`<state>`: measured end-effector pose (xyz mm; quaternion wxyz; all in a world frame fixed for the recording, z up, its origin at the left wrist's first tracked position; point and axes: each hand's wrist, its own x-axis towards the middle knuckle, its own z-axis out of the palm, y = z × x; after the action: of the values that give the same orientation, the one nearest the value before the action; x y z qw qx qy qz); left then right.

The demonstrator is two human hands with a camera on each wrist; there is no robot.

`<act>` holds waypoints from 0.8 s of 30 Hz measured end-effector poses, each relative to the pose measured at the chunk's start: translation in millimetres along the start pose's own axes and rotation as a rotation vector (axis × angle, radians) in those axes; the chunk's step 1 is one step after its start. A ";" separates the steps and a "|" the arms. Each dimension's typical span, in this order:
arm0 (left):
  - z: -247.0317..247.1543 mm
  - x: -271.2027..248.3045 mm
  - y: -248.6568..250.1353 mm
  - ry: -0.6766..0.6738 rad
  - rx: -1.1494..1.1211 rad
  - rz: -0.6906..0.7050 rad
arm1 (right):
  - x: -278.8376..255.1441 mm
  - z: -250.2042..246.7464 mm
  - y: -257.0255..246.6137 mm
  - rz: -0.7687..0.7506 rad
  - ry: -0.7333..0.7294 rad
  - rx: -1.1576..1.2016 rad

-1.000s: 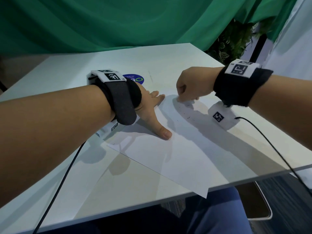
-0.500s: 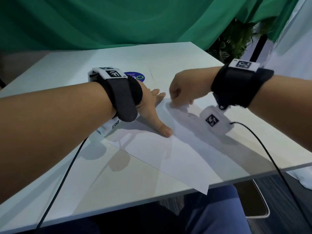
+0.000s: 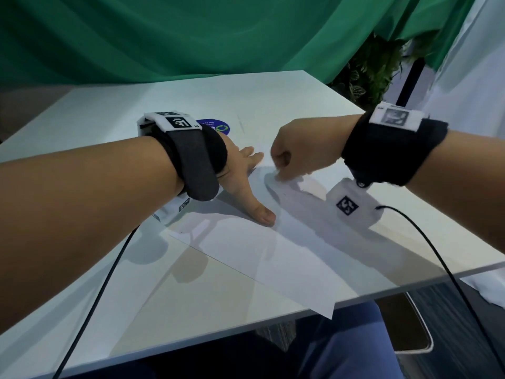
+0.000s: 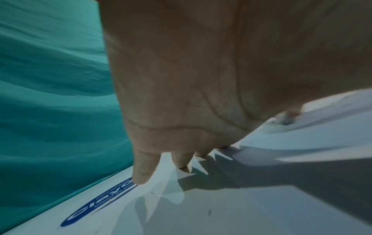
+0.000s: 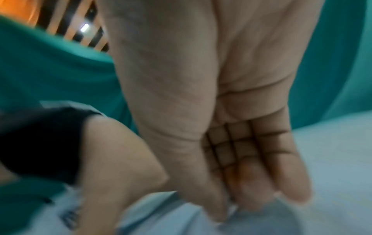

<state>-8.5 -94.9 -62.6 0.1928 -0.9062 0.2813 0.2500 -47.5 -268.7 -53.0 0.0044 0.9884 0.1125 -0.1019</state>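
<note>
Pinching the paper corner, right hand grip sits beside flat left hand.

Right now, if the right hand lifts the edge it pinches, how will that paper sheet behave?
Probably floppy: the paper curls where the right hand pinches it. Likely light and slippery on the smooth table; the flat left hand seems to anchor it.
</note>
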 end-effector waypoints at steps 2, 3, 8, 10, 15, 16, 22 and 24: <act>-0.8 -1.9 0.1 -0.002 -0.001 -0.005 | -1.9 -4.0 1.9 -0.001 -0.041 0.037; -0.7 -2.2 0.5 0.000 0.000 -0.007 | -1.8 -7.5 9.3 0.043 -0.040 0.042; 1.2 -2.7 0.3 0.017 0.009 -0.004 | 0.3 0.6 9.8 0.025 0.031 -0.037; 1.1 -3.0 0.6 0.011 0.006 -0.010 | -3.3 1.8 4.8 -0.020 0.004 -0.009; 1.4 -7.7 1.0 0.018 0.000 -0.020 | -2.3 -7.0 37.8 0.130 0.006 0.058; 1.9 -8.3 1.3 0.019 -0.006 -0.018 | -0.7 -5.6 37.0 0.130 0.017 0.050; -18.0 -14.4 7.0 -0.063 -0.163 -0.023 | -3.0 2.4 33.2 0.167 0.072 0.028; -24.1 -15.4 15.7 0.037 -0.089 -0.039 | -4.0 3.4 32.9 0.162 0.082 0.029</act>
<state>-20.8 -112.4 -38.0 0.1519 -0.9237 0.2555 0.2418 -44.6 -301.8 -56.0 -0.0063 0.9976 0.0308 -0.0625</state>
